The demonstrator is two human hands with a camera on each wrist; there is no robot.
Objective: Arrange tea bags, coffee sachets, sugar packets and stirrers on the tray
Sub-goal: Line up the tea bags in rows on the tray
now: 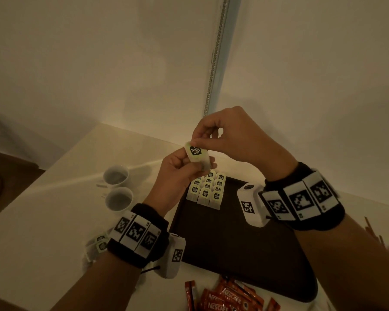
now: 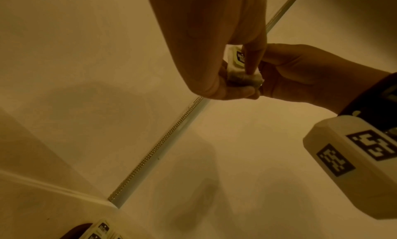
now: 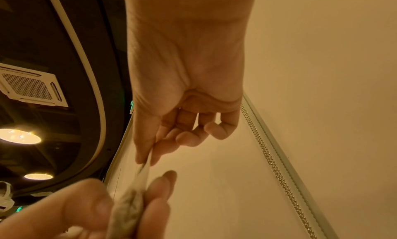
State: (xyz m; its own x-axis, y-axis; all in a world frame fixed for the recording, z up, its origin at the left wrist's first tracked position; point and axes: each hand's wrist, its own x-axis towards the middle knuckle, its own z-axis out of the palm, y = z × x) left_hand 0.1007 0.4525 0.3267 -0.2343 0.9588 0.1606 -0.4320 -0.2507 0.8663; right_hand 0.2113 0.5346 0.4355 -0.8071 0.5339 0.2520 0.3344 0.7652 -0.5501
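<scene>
We hold 1 tea bag [image 1: 198, 157] up above the far end of the dark tray [image 1: 234, 254], both hands on it. Left hand [image 1: 177, 173] has fingers curled round the bag's body, label facing up; right hand [image 1: 231, 135] pinches its top edge between thumb and forefinger, other fingers loosely curled, wrist cocked down from above. Likely we are straightening the tag or flattening the bag so it matches the others before it goes down. On the tray, a block of tea bags [image 1: 208, 190] stands in 3 neat columns at the far-left corner, labels up, touching one another; the held bag probably joins that block. The rest of the tray is bare dark surface. Coffee sachets [image 1: 225, 297] lie in a loose pile off the tray, near its closest edge, not yet arranged. A few more tea bags [image 1: 99, 243] sit on the table by the left wrist. 2 white cups [image 1: 117, 187] stand left of the tray. Thin sticks [image 1: 377, 236], maybe stirrers, lie at far right, blurred.
</scene>
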